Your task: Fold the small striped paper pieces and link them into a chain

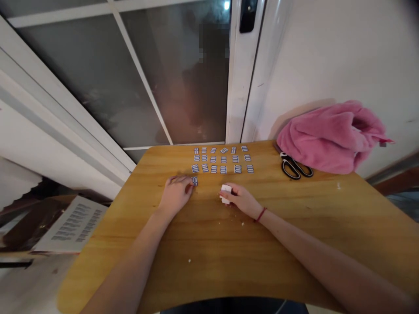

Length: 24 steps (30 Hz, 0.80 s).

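Observation:
At the left end of the nearest row, my left hand (176, 189) has its thumb and fingertips closed at the edge of a small blue-and-white card (195, 181) on the table. My right hand (241, 198) grips a small stack of white cards (226, 194) between thumb and fingers, just above the wood. Beyond my hands, several similar cards (223, 159) lie in three rows, some slightly turned.
The wooden table (196, 235) carries black-handled scissors (296, 168), partly under a pink plush cloth (330, 135) at the back right. Small white scraps (242, 223) lie near my right wrist. A sliding glass door (176, 87) stands behind, and a printed box (70, 224) sits left.

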Available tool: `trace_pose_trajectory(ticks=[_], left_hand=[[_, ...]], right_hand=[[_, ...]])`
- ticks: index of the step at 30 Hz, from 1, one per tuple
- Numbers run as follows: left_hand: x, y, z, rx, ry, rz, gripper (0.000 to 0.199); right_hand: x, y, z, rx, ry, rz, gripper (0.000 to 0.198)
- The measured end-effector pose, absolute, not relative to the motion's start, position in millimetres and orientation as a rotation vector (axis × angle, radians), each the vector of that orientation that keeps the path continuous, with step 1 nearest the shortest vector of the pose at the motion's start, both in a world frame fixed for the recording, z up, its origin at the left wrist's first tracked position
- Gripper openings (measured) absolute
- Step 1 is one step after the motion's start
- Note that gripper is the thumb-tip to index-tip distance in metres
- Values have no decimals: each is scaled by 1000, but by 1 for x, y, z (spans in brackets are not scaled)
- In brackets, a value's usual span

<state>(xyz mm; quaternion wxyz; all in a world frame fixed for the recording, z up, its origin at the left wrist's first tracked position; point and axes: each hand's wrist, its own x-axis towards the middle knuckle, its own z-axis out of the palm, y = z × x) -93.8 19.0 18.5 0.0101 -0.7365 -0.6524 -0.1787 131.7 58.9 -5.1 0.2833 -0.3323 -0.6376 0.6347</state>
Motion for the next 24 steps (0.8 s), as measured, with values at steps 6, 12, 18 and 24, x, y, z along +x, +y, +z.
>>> trace_pose_trajectory(ticks=[6, 12, 18, 24], left_hand=[[-92, 18, 24, -2320, -2011, -564, 15], [-64, 9, 26, -2392, -2148, -1229, 21], [-31, 8, 15, -2619, -2252, -1618, 18], [-44, 21, 7, -2161, -2378, -2067, 22]], right_hand=[[132, 60, -4, -838, -1734, 1756, 33], [131, 56, -7, -919, -1746, 1731, 30], [130, 54, -6, -1004, -1808, 1624, 33], [129, 57, -4, -981, -1825, 1514, 32]])
